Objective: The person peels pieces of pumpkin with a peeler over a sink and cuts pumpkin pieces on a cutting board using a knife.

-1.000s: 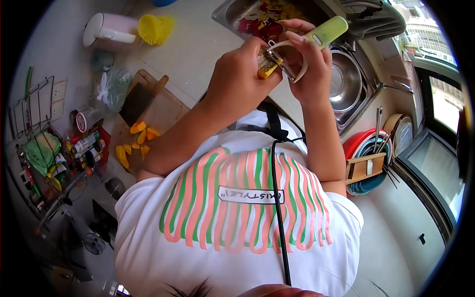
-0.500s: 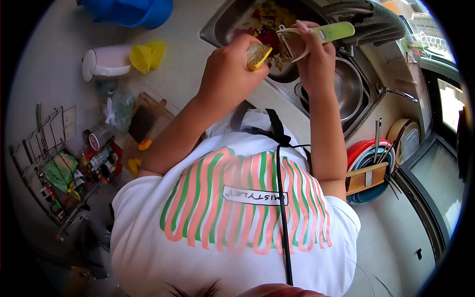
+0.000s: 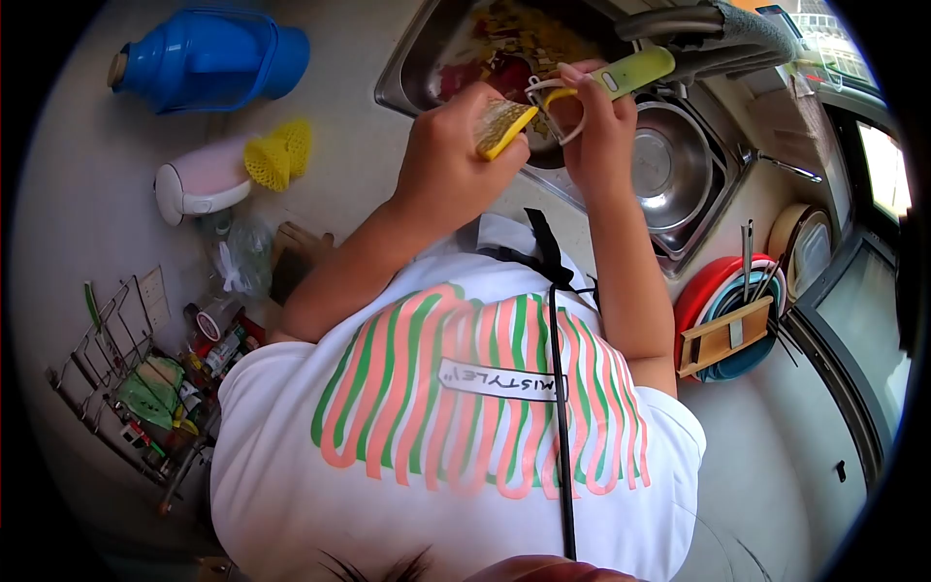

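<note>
My left hand (image 3: 451, 145) is closed around a pumpkin wedge (image 3: 506, 126) with mottled brownish skin and a bright yellow edge. In my right hand (image 3: 601, 126) is a peeler (image 3: 635, 73) with a light green handle and a pale frame. The peeler's head lies close to the wedge's right end, and a yellow strip (image 3: 558, 96) shows at the frame. Whether blade and wedge touch, I cannot tell. Both hands are over the near edge of a steel sink (image 3: 396, 85), where yellow and reddish scraps (image 3: 514, 34) lie.
A steel bowl (image 3: 669, 165) sits in the second basin, beside the faucet (image 3: 786, 167). Left on the counter are a blue thermos (image 3: 218, 58), a pink-and-white kettle (image 3: 208, 179) and yellow netting (image 3: 277, 155). Stacked basins (image 3: 703, 291) and a wooden-framed tool (image 3: 727, 337) stand right.
The peeler has come left toward the pumpkin wedge, and a yellow strip now shows at its frame. My view has shifted, bringing the whole blue thermos into sight.
</note>
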Demonstrator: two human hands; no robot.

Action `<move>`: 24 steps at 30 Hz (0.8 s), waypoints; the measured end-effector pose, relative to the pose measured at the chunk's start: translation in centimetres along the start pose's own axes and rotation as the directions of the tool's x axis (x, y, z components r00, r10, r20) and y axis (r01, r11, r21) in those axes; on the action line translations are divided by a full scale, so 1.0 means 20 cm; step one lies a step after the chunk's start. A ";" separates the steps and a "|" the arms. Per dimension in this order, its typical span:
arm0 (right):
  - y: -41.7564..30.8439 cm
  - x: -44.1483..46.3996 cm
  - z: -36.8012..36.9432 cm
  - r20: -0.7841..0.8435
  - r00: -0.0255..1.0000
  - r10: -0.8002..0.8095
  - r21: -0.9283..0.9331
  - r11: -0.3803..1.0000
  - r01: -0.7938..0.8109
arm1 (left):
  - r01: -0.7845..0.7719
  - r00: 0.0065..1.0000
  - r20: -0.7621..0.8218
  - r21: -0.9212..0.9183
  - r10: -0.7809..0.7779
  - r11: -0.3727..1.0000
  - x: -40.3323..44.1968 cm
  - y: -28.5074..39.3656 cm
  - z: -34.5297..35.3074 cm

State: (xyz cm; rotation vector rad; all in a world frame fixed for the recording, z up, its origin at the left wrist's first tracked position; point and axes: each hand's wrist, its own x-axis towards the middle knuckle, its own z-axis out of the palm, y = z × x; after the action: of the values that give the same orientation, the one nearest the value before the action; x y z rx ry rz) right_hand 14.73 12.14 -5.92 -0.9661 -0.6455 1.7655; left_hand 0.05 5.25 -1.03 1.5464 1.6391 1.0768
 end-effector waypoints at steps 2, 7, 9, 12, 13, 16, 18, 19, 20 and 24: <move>0.13 0.14 -0.24 -0.116 0.992 -0.042 -0.457 0.889 -0.016 | -0.077 0.996 -0.043 -0.049 0.075 0.996 0.01 0.04 -0.07; 0.00 0.13 -0.14 -0.146 0.980 -0.135 -0.366 0.928 0.073 | -0.087 0.996 0.007 0.136 0.087 0.987 0.07 -0.02 -0.09; -0.09 0.05 0.07 -0.146 0.985 -0.094 0.005 0.995 0.096 | -0.127 0.992 0.046 0.218 0.120 0.968 0.08 -0.06 -0.05; -0.10 -0.06 0.20 -0.018 0.993 -0.117 -0.102 0.988 0.115 | -0.109 0.994 0.021 0.277 0.107 0.955 0.10 -0.07 -0.02; -0.08 -0.09 0.24 -0.040 0.990 -0.139 -0.083 0.987 0.135 | -0.101 0.994 -0.001 0.298 0.106 0.949 0.10 -0.07 -0.01; -0.01 -0.10 0.26 -0.131 0.980 -0.147 -0.105 0.986 0.134 | -0.118 0.991 -0.027 0.315 0.133 0.942 0.10 -0.07 0.00; 0.01 -0.10 0.26 -0.158 0.976 -0.153 -0.078 0.987 0.142 | -0.141 0.985 -0.053 0.293 0.163 0.946 0.10 -0.08 0.01; 0.02 -0.10 0.27 -0.170 0.973 -0.154 -0.064 0.987 0.145 | -0.155 0.982 -0.061 0.278 0.179 0.948 0.09 -0.10 0.01; 0.02 -0.11 0.28 -0.169 0.976 -0.141 -0.039 0.990 0.136 | -0.169 0.979 -0.070 0.265 0.194 0.949 0.09 -0.11 0.01; 0.00 -0.13 0.28 -0.149 0.984 -0.097 0.037 0.994 0.104 | -0.221 0.968 -0.073 0.202 0.239 0.954 0.06 -0.08 -0.02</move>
State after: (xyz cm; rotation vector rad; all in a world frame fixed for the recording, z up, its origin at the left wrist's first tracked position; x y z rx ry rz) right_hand 10.52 9.70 -2.04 -1.0050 -0.5494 1.5973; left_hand -1.16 6.51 -2.09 1.8759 1.7002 1.1566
